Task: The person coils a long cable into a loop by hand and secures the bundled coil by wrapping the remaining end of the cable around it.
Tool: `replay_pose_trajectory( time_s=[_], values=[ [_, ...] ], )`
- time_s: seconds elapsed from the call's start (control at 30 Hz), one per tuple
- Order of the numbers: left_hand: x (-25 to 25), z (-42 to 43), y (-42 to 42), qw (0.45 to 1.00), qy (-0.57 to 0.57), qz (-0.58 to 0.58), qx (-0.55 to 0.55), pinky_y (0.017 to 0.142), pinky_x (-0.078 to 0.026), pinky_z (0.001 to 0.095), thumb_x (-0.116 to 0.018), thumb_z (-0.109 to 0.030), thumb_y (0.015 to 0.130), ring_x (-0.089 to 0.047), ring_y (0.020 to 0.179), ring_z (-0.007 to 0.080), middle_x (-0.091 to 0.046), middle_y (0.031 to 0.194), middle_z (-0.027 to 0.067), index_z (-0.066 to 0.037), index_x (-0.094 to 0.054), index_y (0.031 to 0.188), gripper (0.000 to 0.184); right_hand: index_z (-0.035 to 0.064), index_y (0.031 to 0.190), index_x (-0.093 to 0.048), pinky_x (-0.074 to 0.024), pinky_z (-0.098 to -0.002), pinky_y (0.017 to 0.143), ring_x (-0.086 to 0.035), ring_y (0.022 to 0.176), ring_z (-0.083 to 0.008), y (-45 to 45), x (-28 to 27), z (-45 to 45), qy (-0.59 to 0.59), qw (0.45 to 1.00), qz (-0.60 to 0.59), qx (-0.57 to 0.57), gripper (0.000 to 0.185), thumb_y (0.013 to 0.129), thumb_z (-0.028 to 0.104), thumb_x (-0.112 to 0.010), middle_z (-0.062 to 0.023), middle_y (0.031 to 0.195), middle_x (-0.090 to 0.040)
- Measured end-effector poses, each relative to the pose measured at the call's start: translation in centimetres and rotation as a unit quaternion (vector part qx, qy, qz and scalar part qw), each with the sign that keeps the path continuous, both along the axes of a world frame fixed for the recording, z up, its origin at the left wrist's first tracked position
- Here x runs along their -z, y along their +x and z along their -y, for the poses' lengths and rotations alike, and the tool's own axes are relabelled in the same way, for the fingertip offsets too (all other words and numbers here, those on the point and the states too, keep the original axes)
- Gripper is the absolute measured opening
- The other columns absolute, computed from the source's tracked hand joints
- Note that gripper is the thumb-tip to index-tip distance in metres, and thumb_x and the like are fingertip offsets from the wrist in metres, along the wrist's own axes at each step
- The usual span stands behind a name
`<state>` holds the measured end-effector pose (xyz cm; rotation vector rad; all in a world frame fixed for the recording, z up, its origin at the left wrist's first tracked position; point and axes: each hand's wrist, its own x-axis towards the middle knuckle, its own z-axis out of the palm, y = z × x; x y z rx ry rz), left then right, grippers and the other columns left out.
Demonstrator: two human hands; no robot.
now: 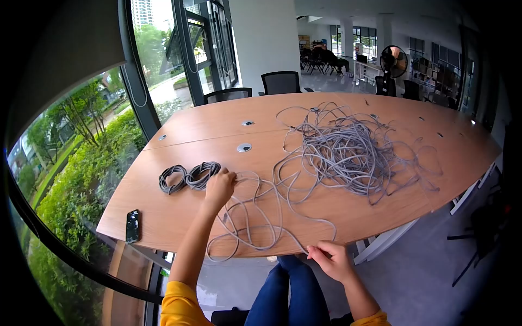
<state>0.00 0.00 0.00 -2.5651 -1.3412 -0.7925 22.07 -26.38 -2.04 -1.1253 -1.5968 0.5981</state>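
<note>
My left hand (219,187) is closed beside the right-hand one of two neat grey cable coils, and a strand of loose grey cable (261,247) meets its fingertips. That coil (197,179) lies partly behind the hand; the other coil (163,182) touches it on the left. At the table's near edge my right hand (330,261) pinches the loose cable between thumb and fingers. Wide loops of it spread over the wood between both hands. Farther back on the right sits a large tangled heap of grey cable (348,152), with strands running toward the loops.
On the wooden table (179,130), a black phone (132,226) lies near the left edge. Round grommets (244,147) are set in the top. Black chairs (280,82) stand behind it, a fan (392,62) farther back. Windows line the left side.
</note>
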Motion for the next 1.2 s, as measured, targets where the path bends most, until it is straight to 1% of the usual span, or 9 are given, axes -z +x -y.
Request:
replay_pose_trajectory(
  time_s=[0.23, 0.3, 0.37, 0.43, 0.53, 0.57, 0.7, 0.83, 1.2],
  values=[
    [-7.7, 7.8, -1.6, 0.967, -0.012, 0.211, 0.139, 0.041, -0.035, 0.0295, -0.052, -0.018, 0.083, -0.047, 0.044, 0.0209, -0.043, 0.048, 0.0089, -0.003, -0.054, 0.081, 0.015, 0.0014, 0.100, -0.051, -0.0414, -0.0266, 0.068, -0.053, 0.077, -0.0164, -4.3, -3.3, -1.0, 0.084, 0.996, 0.012, 0.002, 0.025, 0.079, 0.014, -0.058, -0.0102, 0.088, -0.056],
    [-11.2, 12.7, -1.8, 0.702, -0.458, 0.494, 0.230, 0.034, -0.022, 0.0225, -0.048, -0.020, 0.087, -0.031, 0.035, 0.0091, -0.033, 0.043, 0.0000, -0.005, -0.052, 0.088, 0.016, 0.0016, 0.106, -0.048, -0.0418, -0.0319, 0.077, -0.054, 0.088, -0.0208, -6.5, -4.0, -1.5, 0.123, 0.992, 0.037, 0.008, 0.032, 0.079, 0.016, -0.058, -0.0124, 0.096, -0.055],
    [-12.0, 16.6, -2.0, 0.622, -0.487, 0.541, 0.287, 0.033, -0.012, 0.0189, -0.042, -0.021, 0.090, -0.019, 0.033, 0.0028, -0.028, 0.045, -0.0060, -0.006, -0.048, 0.092, 0.016, 0.0014, 0.114, -0.041, -0.0291, -0.0434, 0.094, -0.046, 0.106, -0.0268, -8.3, -4.0, -2.3, 0.186, 0.960, 0.166, 0.126, 0.043, 0.079, 0.020, -0.057, -0.0151, 0.105, -0.052],
    [-11.9, 20.0, -2.6, 0.406, -0.525, 0.615, 0.426, 0.028, -0.012, 0.0176, -0.027, -0.022, 0.094, -0.018, 0.032, 0.0027, -0.023, 0.044, -0.0056, -0.008, -0.043, 0.096, 0.021, 0.0021, 0.115, -0.040, -0.0223, -0.0466, 0.097, -0.045, 0.105, -0.0249, -8.5, -2.8, -3.7, 0.189, 0.946, 0.213, 0.153, 0.043, 0.078, 0.019, -0.056, -0.0132, 0.100, -0.054],
    [-11.4, 24.0, -4.1, 0.304, -0.481, 0.618, 0.542, 0.027, -0.014, 0.0158, -0.020, -0.025, 0.094, -0.018, 0.030, 0.0021, -0.022, 0.042, -0.0045, -0.013, -0.032, 0.087, 0.018, 0.0047, 0.088, -0.053, -0.0259, -0.0448, 0.095, -0.055, 0.076, -0.0220, -7.0, -1.7, -4.9, 0.219, 0.933, 0.231, 0.169, 0.014, 0.076, 0.012, -0.056, -0.0074, 0.071, -0.057],
    [-11.4, 24.8, -4.9, 0.306, -0.440, 0.615, 0.578, 0.026, -0.014, 0.0159, -0.019, -0.025, 0.094, -0.017, 0.029, 0.0019, -0.022, 0.041, -0.0043, -0.013, -0.030, 0.082, 0.021, 0.0040, 0.071, -0.054, -0.0403, -0.0390, 0.078, -0.054, 0.059, -0.0233, -6.3, -1.9, -4.7, 0.235, 0.928, 0.210, 0.196, 0.012, 0.078, 0.014, -0.056, -0.0078, 0.059, -0.054],
    [-10.5, 25.7, -7.4, 0.371, -0.319, 0.605, 0.629, 0.025, -0.013, 0.0157, -0.018, -0.026, 0.094, -0.015, 0.028, 0.0022, -0.022, 0.041, -0.0035, -0.012, -0.028, 0.080, 0.023, 0.0024, 0.064, -0.053, -0.0329, -0.0300, 0.040, -0.045, 0.043, -0.0189, -4.6, -4.8, -2.4, 0.168, 0.962, 0.017, 0.213, 0.023, 0.079, 0.019, -0.059, -0.0070, 0.050, -0.047],
    [-9.8, 24.9, -7.6, 0.470, -0.265, 0.629, 0.559, 0.026, -0.012, 0.0159, -0.018, -0.027, 0.094, -0.016, 0.027, 0.0023, -0.022, 0.040, -0.0033, -0.011, -0.028, 0.081, 0.023, 0.0023, 0.065, -0.052, -0.0298, -0.0278, 0.040, -0.037, 0.042, -0.0138, -2.4, -7.0, -1.1, 0.198, 0.940, 0.036, 0.277, 0.019, 0.076, 0.014, -0.063, -0.0038, 0.048, -0.041],
    [-8.5, 23.5, -7.8, 0.508, -0.156, 0.696, 0.483, 0.027, -0.013, 0.0171, -0.022, -0.026, 0.094, -0.016, 0.029, 0.0032, -0.023, 0.042, -0.0035, -0.009, -0.033, 0.084, 0.023, 0.0027, 0.063, -0.050, -0.0208, -0.0193, 0.041, -0.029, 0.044, -0.0030, 0.0, -10.3, 3.9, 0.182, 0.958, -0.012, 0.223, 0.018, 0.068, 0.003, -0.067, 0.0038, 0.048, -0.036]
  ],
)
